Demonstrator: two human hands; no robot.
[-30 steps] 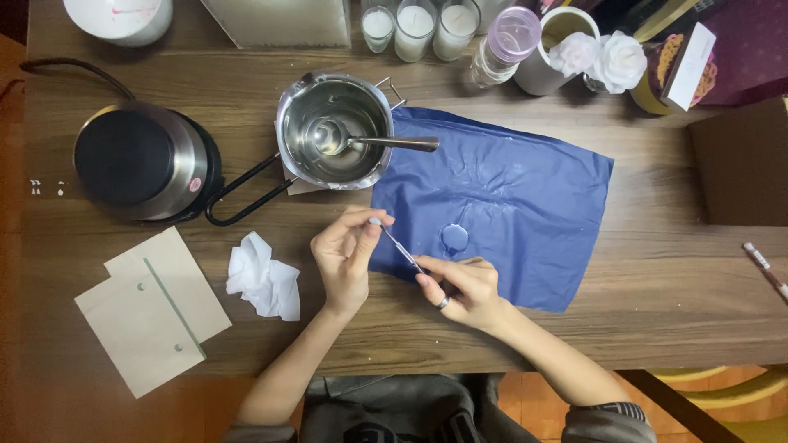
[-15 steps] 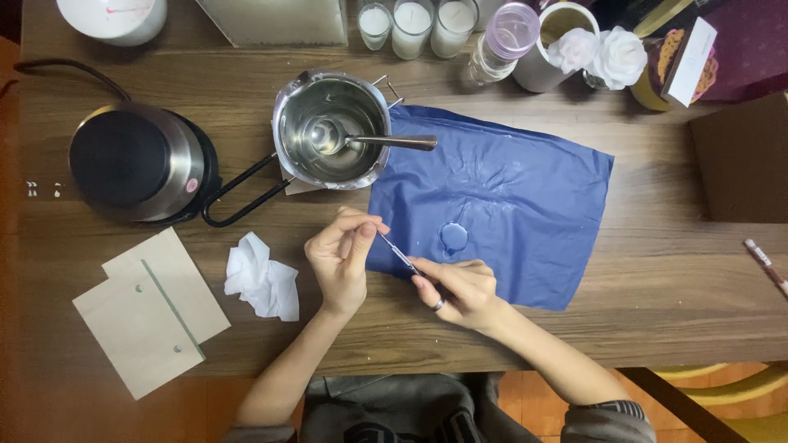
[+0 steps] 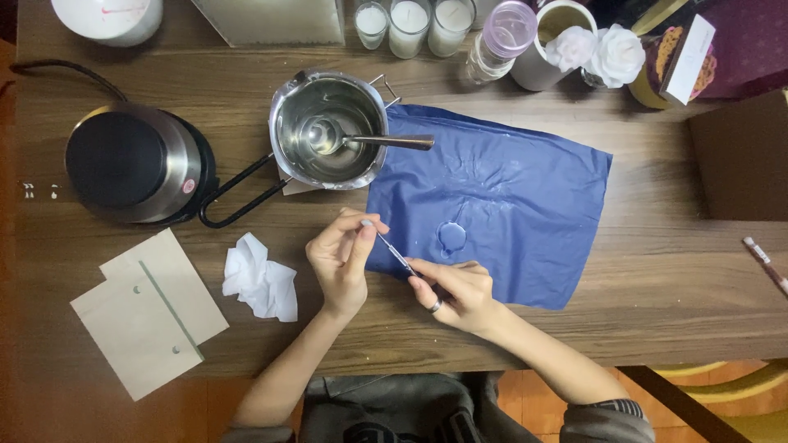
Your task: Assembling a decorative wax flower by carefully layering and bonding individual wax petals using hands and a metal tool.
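My right hand (image 3: 456, 293) grips a thin metal tool (image 3: 397, 255), like tweezers, that slants up and left over the near edge of a blue plastic sheet (image 3: 525, 205). My left hand (image 3: 341, 259) pinches at the tool's upper tip with thumb and forefinger; whatever sits at the tip is too small to make out. A small round pale blob (image 3: 451, 236) lies on the sheet just right of the tool. Behind the hands stands a steel pouring pot (image 3: 328, 131) with a spoon (image 3: 369, 139) resting in it.
A round electric hot plate (image 3: 135, 164) with a black cord sits at left. Crumpled white tissue (image 3: 261, 279) and two beige cards (image 3: 148, 312) lie near the front left. Glass candle jars (image 3: 408, 18), a bottle, a cup and white flowers line the back edge. A pen (image 3: 765, 264) lies far right.
Both hands and the tool have barely shifted; my left fingers have closed a little tighter on the tool's tip.
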